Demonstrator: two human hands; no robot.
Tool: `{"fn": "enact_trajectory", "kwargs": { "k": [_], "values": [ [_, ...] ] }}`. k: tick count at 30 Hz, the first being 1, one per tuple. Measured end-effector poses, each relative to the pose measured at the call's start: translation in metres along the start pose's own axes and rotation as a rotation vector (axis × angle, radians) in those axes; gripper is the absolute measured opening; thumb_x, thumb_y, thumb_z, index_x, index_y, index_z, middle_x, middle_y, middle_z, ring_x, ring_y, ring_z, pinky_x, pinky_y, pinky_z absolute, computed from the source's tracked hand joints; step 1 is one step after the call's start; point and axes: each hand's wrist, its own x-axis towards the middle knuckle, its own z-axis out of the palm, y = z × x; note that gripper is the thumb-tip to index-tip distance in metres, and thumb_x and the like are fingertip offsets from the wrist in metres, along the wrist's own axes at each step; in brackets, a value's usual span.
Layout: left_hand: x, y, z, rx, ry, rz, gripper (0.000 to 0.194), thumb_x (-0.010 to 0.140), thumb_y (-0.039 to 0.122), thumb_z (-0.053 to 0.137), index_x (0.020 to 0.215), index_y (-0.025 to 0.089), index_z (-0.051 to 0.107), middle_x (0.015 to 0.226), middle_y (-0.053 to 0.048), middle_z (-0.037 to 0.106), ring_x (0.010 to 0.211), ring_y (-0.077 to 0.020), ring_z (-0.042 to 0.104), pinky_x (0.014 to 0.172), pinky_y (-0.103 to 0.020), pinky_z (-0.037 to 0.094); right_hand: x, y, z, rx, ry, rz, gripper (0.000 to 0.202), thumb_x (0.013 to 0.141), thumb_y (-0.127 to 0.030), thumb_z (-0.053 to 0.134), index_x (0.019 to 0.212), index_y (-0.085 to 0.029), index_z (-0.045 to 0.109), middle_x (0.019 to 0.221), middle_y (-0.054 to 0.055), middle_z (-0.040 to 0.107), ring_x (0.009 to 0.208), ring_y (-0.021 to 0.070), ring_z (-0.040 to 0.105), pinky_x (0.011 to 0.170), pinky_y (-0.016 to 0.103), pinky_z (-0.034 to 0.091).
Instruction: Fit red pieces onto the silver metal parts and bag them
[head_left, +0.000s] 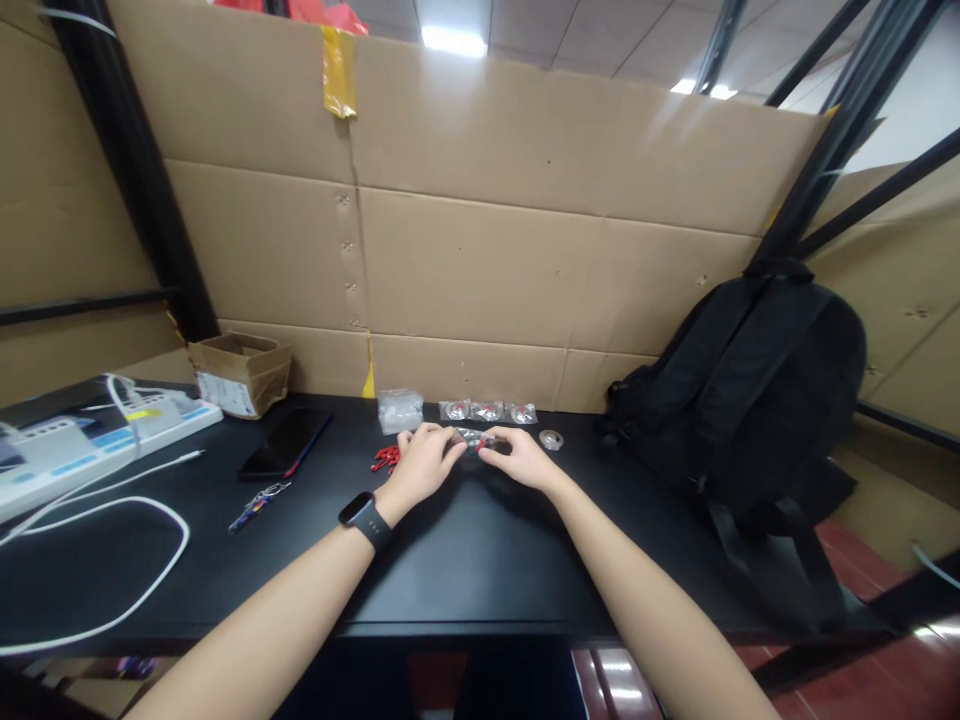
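Note:
My left hand [426, 462] and my right hand [520, 460] meet over the middle of the black table. Their fingers pinch the two ends of a small clear plastic packet [472, 437], which shows a bit of red and grey-green; its contents are too small and blurred to name. Just behind my hands lie three clear packets [487, 411] in a row, each with a round thing and some red inside. A pile of red pieces [386, 459] rests beside my left hand, partly covered by it. Behind that sits a stack of clear plastic bags [400, 411]. To the right of my right hand lies a tape roll [551, 439].
On the left are a phone [286, 443], a keychain [257, 507], a small cardboard box [244, 375], a white power strip [120, 452] and a looped white cable [185, 540]. A black backpack [757, 390] stands at the right. Cardboard [480, 260] walls the back.

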Motion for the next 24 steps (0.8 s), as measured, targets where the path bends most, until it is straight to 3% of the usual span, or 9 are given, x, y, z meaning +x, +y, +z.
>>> {"fn": "enact_trajectory", "kwargs": {
  "k": [6, 12, 14, 17, 20, 22, 24],
  "values": [
    [0.002, 0.000, -0.007, -0.064, -0.032, -0.071, 0.034, 0.097, 0.047, 0.047, 0.087, 0.022, 0.067, 0.092, -0.005, 0.074, 0.099, -0.0248, 0.061, 0.089, -0.039, 0.032, 0.001, -0.001, 0.006, 0.225, 0.036, 0.023, 0.033, 0.081, -0.036, 0.075, 0.107, -0.018, 0.064, 0.091, 0.003, 0.072, 0.086, 0.0212, 0.069, 0.084, 0.033, 0.051],
    [-0.001, 0.002, -0.007, -0.060, -0.002, -0.058, 0.032, 0.097, 0.048, 0.047, 0.091, 0.024, 0.068, 0.105, -0.004, 0.071, 0.105, -0.0252, 0.059, 0.087, -0.039, 0.034, 0.006, -0.002, 0.002, 0.208, 0.038, -0.033, 0.033, 0.080, -0.035, 0.075, 0.108, -0.019, 0.065, 0.099, 0.005, 0.072, 0.093, 0.0214, 0.069, 0.088, 0.035, 0.053],
    [-0.002, 0.003, -0.008, -0.074, 0.017, -0.075, 0.030, 0.097, 0.047, 0.045, 0.096, 0.028, 0.068, 0.112, -0.002, 0.069, 0.109, -0.0253, 0.058, 0.088, -0.040, 0.034, 0.009, 0.006, -0.012, 0.179, 0.077, -0.021, 0.034, 0.080, -0.035, 0.075, 0.109, -0.020, 0.065, 0.100, 0.005, 0.072, 0.094, 0.0216, 0.069, 0.088, 0.035, 0.053],
    [-0.003, 0.002, -0.012, -0.065, 0.047, -0.112, 0.026, 0.096, 0.043, 0.047, 0.095, 0.031, 0.069, 0.113, -0.001, 0.069, 0.112, -0.0262, 0.055, 0.088, -0.041, 0.034, 0.016, 0.033, -0.051, 0.115, 0.212, 0.053, 0.035, 0.079, -0.032, 0.074, 0.111, -0.019, 0.065, 0.102, 0.006, 0.074, 0.096, 0.0214, 0.070, 0.089, 0.035, 0.052],
    [-0.002, 0.001, -0.015, -0.039, 0.078, -0.132, 0.020, 0.092, 0.038, 0.052, 0.090, 0.030, 0.071, 0.112, -0.002, 0.068, 0.116, -0.0283, 0.052, 0.089, -0.041, 0.035, 0.023, 0.071, -0.097, -0.059, 0.327, 0.259, 0.034, 0.078, -0.026, 0.073, 0.110, -0.018, 0.066, 0.100, 0.007, 0.075, 0.091, 0.0209, 0.070, 0.083, 0.032, 0.054],
    [-0.002, 0.001, -0.017, -0.032, 0.101, -0.129, 0.018, 0.091, 0.036, 0.053, 0.089, 0.030, 0.071, 0.113, -0.001, 0.068, 0.117, -0.0288, 0.051, 0.089, -0.042, 0.035, 0.025, 0.095, -0.120, -0.232, 0.287, 0.457, 0.031, 0.074, -0.022, 0.076, 0.103, -0.017, 0.069, 0.098, 0.007, 0.075, 0.089, 0.0200, 0.069, 0.080, 0.028, 0.053],
    [-0.003, 0.003, -0.018, -0.033, 0.116, -0.116, 0.018, 0.091, 0.034, 0.053, 0.088, 0.031, 0.071, 0.113, -0.001, 0.068, 0.117, -0.0285, 0.051, 0.090, -0.043, 0.035, 0.028, 0.114, -0.135, -0.283, 0.241, 0.534, 0.026, 0.070, -0.017, 0.077, 0.095, -0.013, 0.071, 0.090, 0.008, 0.075, 0.080, 0.0195, 0.069, 0.072, 0.026, 0.052]
  ]
}}
